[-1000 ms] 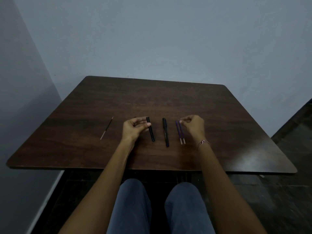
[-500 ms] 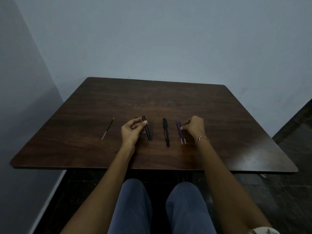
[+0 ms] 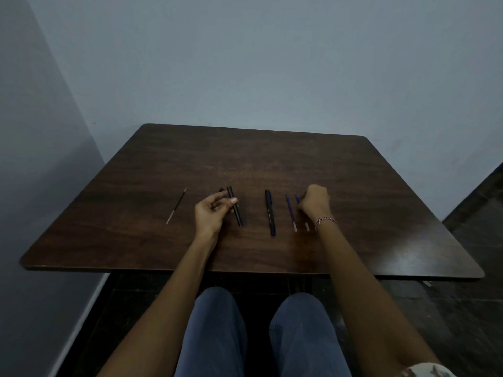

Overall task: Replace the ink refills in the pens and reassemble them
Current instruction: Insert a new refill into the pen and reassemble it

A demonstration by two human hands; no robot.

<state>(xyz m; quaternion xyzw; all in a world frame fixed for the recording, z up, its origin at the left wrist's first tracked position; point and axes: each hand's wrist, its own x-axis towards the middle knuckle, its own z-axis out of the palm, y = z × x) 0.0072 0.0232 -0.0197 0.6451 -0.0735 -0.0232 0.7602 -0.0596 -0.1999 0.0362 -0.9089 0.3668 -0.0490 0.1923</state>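
On the dark wooden table (image 3: 245, 159) we count two black pens and three thin refills. Our left hand (image 3: 211, 213) pinches the first black pen (image 3: 235, 208) between thumb and fingers, at about eleven o'clock from our lap. The second black pen (image 3: 270, 213) lies free at twelve. Just right of it lies one purple refill (image 3: 290, 210); our right hand (image 3: 313, 204) closes on a second purple refill (image 3: 297, 198) at one o'clock. A third, dark refill (image 3: 176, 206) lies alone at ten o'clock, well apart.
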